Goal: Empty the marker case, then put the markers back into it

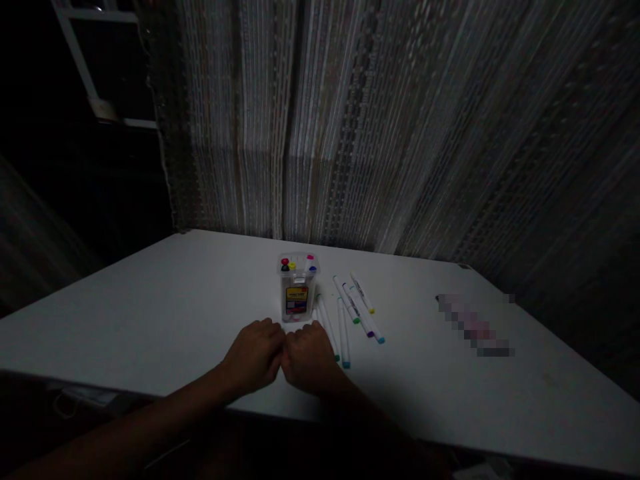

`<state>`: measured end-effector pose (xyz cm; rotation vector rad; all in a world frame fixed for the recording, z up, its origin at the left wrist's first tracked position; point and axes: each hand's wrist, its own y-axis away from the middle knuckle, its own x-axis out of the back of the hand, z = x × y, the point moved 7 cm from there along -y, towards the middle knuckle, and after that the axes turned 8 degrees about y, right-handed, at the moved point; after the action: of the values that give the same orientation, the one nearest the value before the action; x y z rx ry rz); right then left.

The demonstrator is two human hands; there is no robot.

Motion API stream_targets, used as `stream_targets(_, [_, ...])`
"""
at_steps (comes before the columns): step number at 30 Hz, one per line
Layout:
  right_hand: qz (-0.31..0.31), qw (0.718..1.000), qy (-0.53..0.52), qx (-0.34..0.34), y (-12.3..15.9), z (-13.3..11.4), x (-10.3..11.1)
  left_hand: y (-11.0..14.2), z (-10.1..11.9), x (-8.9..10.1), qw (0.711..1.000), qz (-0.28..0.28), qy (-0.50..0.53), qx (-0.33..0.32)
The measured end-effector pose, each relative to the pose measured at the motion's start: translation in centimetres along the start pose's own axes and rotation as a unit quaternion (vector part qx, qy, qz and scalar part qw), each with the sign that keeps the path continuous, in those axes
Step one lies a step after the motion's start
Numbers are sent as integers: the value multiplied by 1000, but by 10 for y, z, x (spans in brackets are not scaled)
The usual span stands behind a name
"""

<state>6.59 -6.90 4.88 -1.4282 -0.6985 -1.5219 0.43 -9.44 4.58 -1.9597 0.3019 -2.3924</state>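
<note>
My left hand (256, 353) and my right hand (309, 357) are curled into fists that meet side by side, knuckles up, low over the front part of the table. Whatever may be inside the fingers is hidden. Just beyond them stands a clear plastic box (299, 283) of markers with a printed label and a lid, coloured caps showing through the top. To the right of the box lie several white markers, among them a yellow-ended marker (363, 295) and a blue-ended marker (343, 333). A green-ended marker (328, 327) lies right beside my right hand.
The white table (150, 300) reaches left and right, its front edge close to my forearms. A blurred-out object (473, 325) lies on its right side. A patterned curtain (320, 133) hangs behind the far edge. The room is dim.
</note>
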Motion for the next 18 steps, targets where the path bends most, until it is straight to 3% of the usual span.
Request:
stream_targets(3, [38, 999, 10, -19, -1, 7, 10, -2, 8, 14, 998, 51, -7, -27])
stream_targets(6, [39, 999, 30, -15, -5, 12, 15, -6, 14, 18, 997, 52, -8, -47])
stream_targets(13, [-28, 997, 41, 54, -13, 12, 6, -21, 12, -2, 996, -54, -59, -45])
stream_targets(18, [-58, 996, 44, 43, -14, 16, 0, -25, 15, -3, 993, -70, -59, -68])
